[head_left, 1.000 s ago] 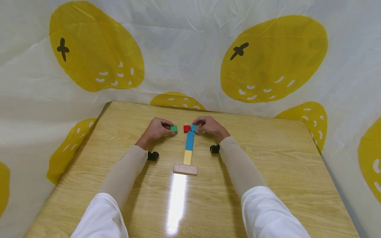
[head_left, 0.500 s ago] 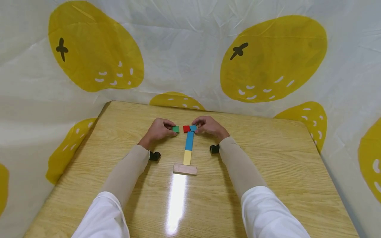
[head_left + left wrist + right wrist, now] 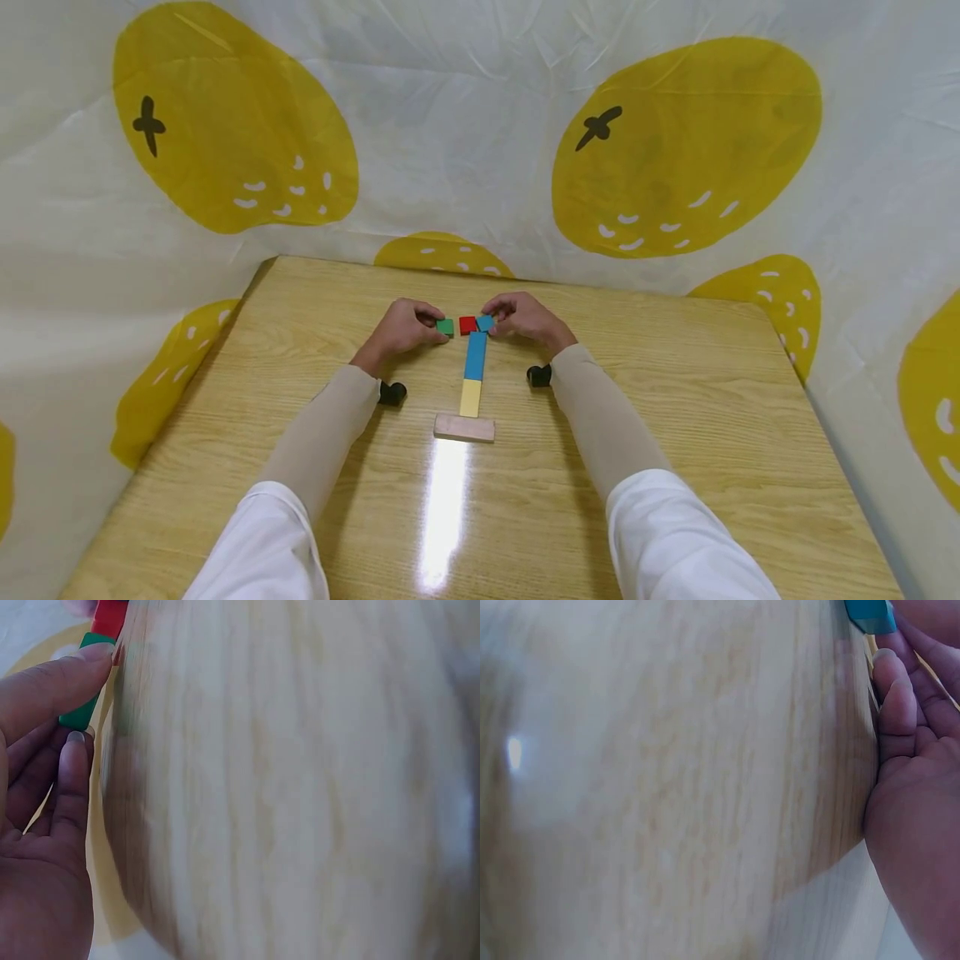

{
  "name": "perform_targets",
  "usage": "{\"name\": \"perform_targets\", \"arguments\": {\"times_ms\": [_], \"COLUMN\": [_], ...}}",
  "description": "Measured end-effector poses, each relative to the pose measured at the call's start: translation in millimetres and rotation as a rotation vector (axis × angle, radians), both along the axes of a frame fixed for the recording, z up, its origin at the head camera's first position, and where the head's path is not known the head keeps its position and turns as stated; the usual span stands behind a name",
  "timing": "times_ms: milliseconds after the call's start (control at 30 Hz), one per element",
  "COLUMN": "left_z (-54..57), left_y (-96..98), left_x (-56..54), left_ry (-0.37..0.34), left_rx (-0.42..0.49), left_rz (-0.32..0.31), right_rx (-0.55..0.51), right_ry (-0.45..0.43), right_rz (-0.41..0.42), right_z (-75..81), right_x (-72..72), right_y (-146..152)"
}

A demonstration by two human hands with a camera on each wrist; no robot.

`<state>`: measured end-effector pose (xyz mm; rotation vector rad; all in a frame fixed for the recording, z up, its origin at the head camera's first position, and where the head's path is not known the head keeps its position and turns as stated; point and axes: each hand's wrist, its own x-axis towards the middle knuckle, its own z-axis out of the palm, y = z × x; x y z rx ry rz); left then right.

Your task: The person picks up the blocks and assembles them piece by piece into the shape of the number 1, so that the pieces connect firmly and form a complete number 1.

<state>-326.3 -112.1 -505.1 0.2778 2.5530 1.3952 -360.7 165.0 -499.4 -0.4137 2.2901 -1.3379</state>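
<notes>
Between the thumb and fingers of my left hand [image 3: 405, 327] is a small green block [image 3: 446, 327], also seen in the left wrist view as a green block [image 3: 77, 718]. A red block [image 3: 468, 325] lies just right of it, with a narrow gap. My right hand [image 3: 527, 319] pinches a small blue block [image 3: 486, 323], slightly turned and against the red one. Below these a longer blue block [image 3: 475, 356] runs toward me, end to end with a yellow block [image 3: 470, 398]. A plain wooden block [image 3: 464, 427] lies crosswise at the near end.
All the blocks are on a wood-grain table [image 3: 675, 433]. Behind it hangs a pale sheet [image 3: 457, 125] printed with large yellow fruit. Black wrist-worn camera pieces [image 3: 393, 393] stick out below both hands. A bright light reflection [image 3: 445, 517] shows on the near tabletop.
My left hand has moved slightly right with the green block, narrowing the gap to the red block. The right hand and small blue block have stayed almost still.
</notes>
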Motion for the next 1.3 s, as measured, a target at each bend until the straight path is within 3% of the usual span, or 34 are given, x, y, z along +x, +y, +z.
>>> {"name": "perform_targets", "arguments": {"times_ms": [1300], "left_z": [-4.1], "left_y": [8.8], "left_x": [-2.9], "left_ry": [-0.001], "left_rx": [0.016], "left_rz": [-0.020], "right_rx": [-0.012], "right_ry": [-0.003], "right_rz": [-0.002], "right_z": [-0.2], "right_x": [-0.7], "right_y": [1.2]}}
